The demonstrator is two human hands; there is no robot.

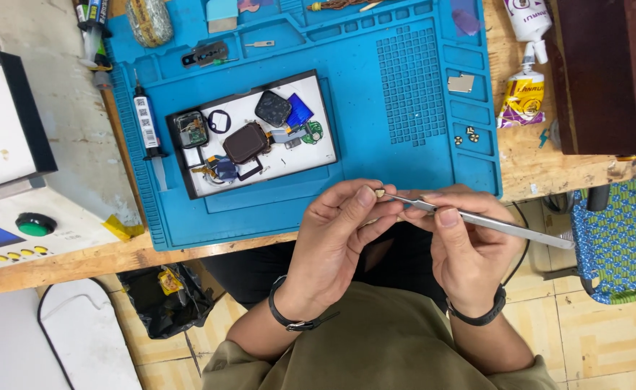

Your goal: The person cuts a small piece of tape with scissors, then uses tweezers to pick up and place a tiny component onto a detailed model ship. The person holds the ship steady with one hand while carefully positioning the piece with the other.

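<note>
One pair of tweezers (477,219), one tiny pale part (380,193), two hands. All just below near edge of blue mat (404,166). Right hand (469,245) pinched shut around tweezers; long axis near-horizontal, tips pointing left and slightly up toward mat, tail out right. Left hand (336,242) curled, fingertips closed on tiny part at tweezer tips. One white tray (318,155) on mat, up-left of hands. Two small screws (466,135) on mat's right side.

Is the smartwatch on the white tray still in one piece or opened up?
Opened up. On the tray, the case, dark screen, back cover and a ring gasket lie apart.
</note>
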